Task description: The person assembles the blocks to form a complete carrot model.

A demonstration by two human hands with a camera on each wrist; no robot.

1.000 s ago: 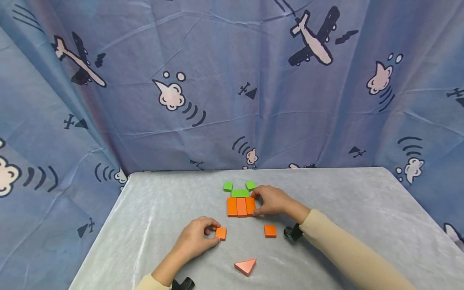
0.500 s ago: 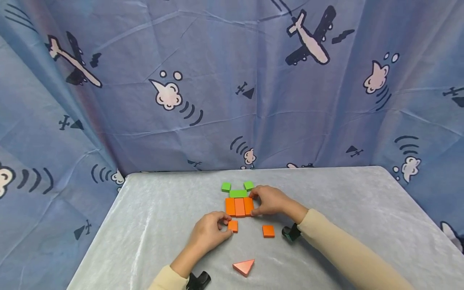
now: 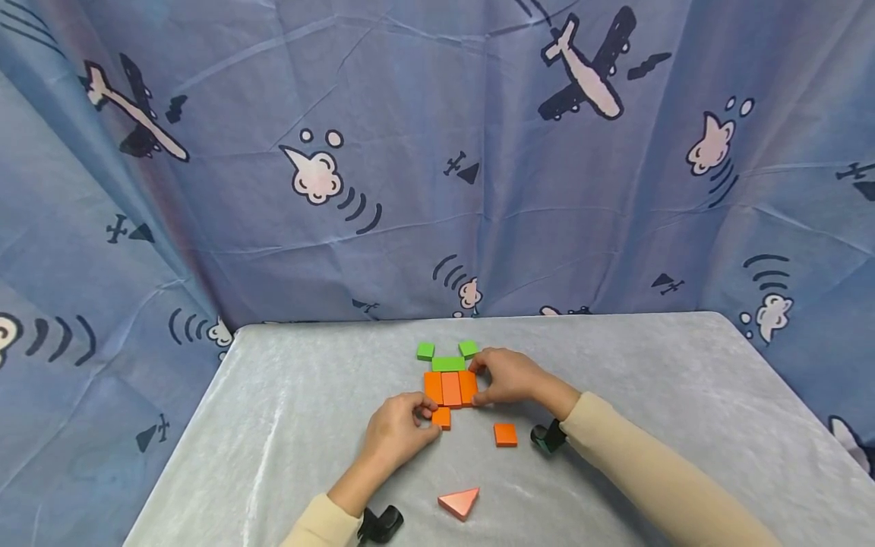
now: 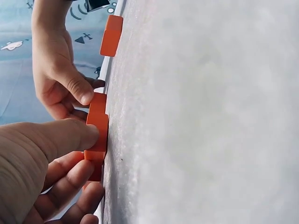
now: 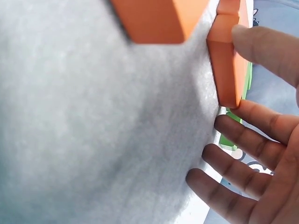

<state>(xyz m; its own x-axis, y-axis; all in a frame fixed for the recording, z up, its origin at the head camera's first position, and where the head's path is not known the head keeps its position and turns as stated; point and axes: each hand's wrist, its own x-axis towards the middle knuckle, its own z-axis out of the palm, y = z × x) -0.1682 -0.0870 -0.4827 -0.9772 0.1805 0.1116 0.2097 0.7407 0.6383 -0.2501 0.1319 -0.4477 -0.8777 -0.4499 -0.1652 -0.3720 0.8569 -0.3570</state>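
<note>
On the grey cloth, my left hand pinches a small orange square block between thumb and fingers. That block sits against the near edge of a row of orange rectangular blocks, toward its left side. My right hand grips the row's rightmost rectangular block, thumb at its near end and index finger at its far end. In the right wrist view, the thumb presses on this block, and the other fingers are spread beside it. A green rectangular block lies just beyond the row.
Two green square blocks lie at the green rectangle's far corners. Another orange square block rests right of centre. A pink triangular block lies nearer the front. A blue patterned curtain hangs behind the table.
My left hand has slid the orange square block right and away from me, up to the orange row. My right hand has stayed on the rightmost block.
</note>
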